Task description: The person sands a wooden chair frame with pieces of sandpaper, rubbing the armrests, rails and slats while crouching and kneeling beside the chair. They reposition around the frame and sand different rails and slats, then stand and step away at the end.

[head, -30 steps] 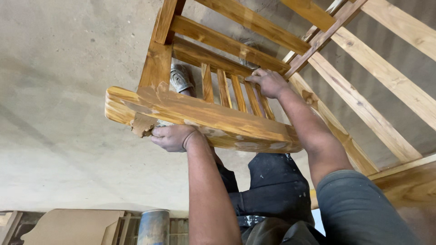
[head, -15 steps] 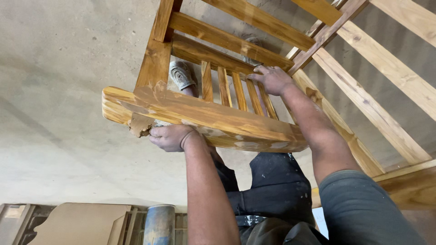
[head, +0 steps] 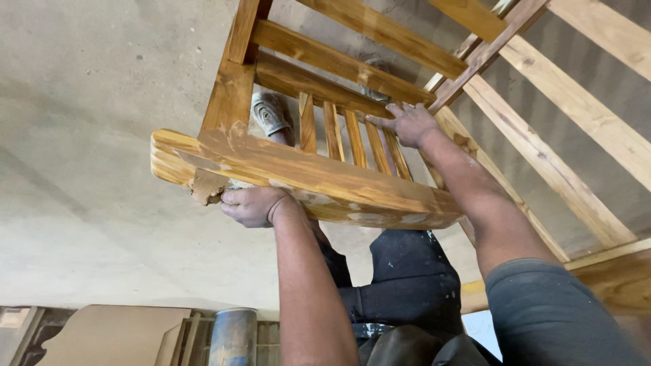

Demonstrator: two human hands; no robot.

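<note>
Centrally, the left hand [head: 249,205] is pinching sandpaper [head: 207,186] under the chair [head: 305,175] rail while the right hand [head: 409,124] is lying open-fingered on the slats [head: 352,139]

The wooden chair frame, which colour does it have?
The chair frame is golden-brown with pale patches, seen in the head view.

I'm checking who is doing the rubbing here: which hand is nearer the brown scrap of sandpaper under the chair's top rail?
Left. The left hand presses the sandpaper against the top rail. The right hand rests farther off, on the slats.
</note>
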